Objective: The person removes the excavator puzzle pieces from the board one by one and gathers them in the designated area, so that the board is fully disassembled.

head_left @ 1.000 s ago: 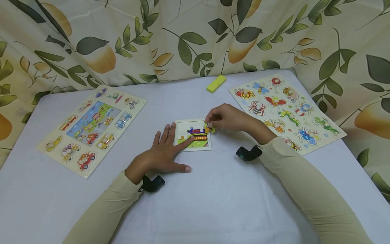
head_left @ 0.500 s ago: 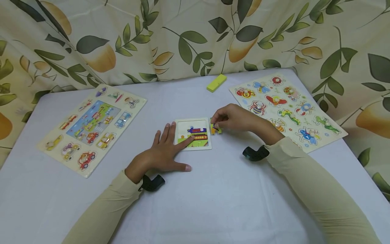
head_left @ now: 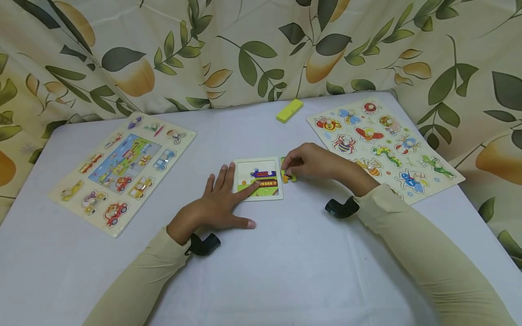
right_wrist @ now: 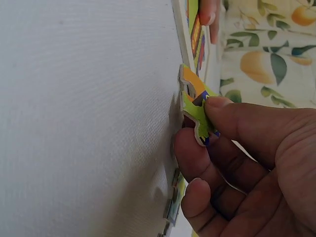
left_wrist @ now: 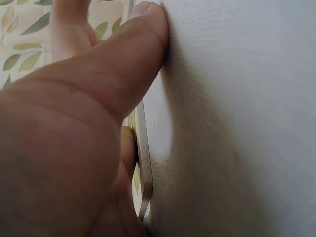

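A small square jigsaw puzzle tray (head_left: pixel 239 166) lies mid-table, its lower part filled with a colourful vehicle picture and its upper part bare. My left hand (head_left: pixel 218 203) is spread flat at the tray's left side, index fingertip on the picture, thumb (left_wrist: pixel 143 34) on the cloth. Just right of the tray, my right hand (head_left: pixel 311 160) pinches a green and orange puzzle piece (right_wrist: pixel 195 106) between thumb and fingers, the piece tilted close to the cloth. Beyond these fingers, in the right wrist view, lies a flat jagged-edged piece (right_wrist: pixel 173 202), partly hidden by them.
A vehicle peg board (head_left: pixel 85 192) lies at the left, and an insect peg board (head_left: pixel 442 183) at the right, partly under the right forearm. Behind the tray is a yellow block (head_left: pixel 290 111). A leaf-print curtain (head_left: pixel 261 27) hangs along the table's back edge.
My right hand has moved the puzzle piece rightward, off the tray's right edge to the table beside it, then shifted slightly toward me. My left hand stays in place.
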Motion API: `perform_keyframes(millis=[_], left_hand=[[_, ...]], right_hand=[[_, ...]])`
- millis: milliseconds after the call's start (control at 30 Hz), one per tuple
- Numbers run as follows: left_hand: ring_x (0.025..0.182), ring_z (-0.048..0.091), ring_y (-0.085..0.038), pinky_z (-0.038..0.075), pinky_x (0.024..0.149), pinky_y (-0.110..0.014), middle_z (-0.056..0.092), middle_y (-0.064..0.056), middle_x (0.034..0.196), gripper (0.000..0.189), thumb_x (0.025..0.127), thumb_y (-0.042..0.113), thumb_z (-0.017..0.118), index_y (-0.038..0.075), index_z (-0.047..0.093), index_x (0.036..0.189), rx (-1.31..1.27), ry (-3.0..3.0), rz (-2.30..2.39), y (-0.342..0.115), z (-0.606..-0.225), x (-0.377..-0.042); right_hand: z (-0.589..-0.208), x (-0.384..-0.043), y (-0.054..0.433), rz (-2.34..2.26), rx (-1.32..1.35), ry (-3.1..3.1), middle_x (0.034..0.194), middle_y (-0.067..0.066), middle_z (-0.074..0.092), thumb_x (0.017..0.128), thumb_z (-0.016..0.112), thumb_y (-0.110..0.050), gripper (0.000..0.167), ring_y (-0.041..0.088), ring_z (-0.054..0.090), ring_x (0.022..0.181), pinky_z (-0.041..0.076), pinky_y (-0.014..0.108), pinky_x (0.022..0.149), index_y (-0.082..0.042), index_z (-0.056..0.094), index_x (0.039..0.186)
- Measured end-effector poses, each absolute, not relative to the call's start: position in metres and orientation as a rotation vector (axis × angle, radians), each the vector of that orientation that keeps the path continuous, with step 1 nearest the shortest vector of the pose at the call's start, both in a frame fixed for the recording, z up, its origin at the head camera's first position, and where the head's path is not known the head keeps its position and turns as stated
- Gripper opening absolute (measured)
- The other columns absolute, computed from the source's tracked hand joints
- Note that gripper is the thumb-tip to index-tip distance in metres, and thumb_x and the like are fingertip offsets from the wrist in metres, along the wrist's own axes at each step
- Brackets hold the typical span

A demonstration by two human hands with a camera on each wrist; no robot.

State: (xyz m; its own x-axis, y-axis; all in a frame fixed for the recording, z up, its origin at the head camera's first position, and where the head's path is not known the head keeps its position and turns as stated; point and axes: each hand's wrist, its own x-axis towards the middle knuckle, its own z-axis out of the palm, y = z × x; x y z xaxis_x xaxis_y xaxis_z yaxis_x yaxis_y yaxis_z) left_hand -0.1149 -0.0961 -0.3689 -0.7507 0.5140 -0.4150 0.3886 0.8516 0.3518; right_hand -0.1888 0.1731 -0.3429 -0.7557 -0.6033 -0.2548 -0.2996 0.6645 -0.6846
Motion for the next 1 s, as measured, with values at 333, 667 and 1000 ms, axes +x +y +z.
perform_keyframes(millis=[333,667,1000], left_hand=[[0.14,-0.029,-0.036,-0.014,0.109,-0.057,-0.03,-0.018,0.154,0.098,0.077,0.069,0.066,0.041,0.013,0.155,0.664,2.526,0.339,-0.0966,-0.3717,-0.1152],[0.14,-0.029,-0.036,-0.014,0.109,-0.058,-0.03,-0.019,0.154,0.098,0.077,0.071,0.065,0.042,0.012,0.155,0.656,2.525,0.318,-0.0959,-0.3728,-0.1155],[0.139,-0.03,-0.035,-0.015,0.109,-0.056,-0.031,-0.018,0.154,0.098,0.077,0.071,0.065,0.041,0.013,0.155,0.641,2.521,0.315,-0.0955,-0.3714,-0.1149]], right_hand=[[-0.3447,-0.1883,0.1769,-0.762,-0.771,2.459,0.095,0.001,0.068,0.09,0.069,-0.004,0.012,0.02,0.056,0.087,0.047,0.035,0.08,-0.006,0.072,0.102],[-0.344,-0.1859,0.1779,-0.701,-0.841,2.466,0.098,0.005,0.063,0.084,0.076,-0.005,0.026,0.021,0.053,0.086,0.045,0.034,0.077,-0.005,0.072,0.11],[-0.3425,-0.1815,0.1773,-0.627,-0.86,2.466,0.098,0.007,0.058,0.084,0.077,-0.008,0.032,0.022,0.051,0.086,0.044,0.033,0.075,-0.005,0.071,0.115]])
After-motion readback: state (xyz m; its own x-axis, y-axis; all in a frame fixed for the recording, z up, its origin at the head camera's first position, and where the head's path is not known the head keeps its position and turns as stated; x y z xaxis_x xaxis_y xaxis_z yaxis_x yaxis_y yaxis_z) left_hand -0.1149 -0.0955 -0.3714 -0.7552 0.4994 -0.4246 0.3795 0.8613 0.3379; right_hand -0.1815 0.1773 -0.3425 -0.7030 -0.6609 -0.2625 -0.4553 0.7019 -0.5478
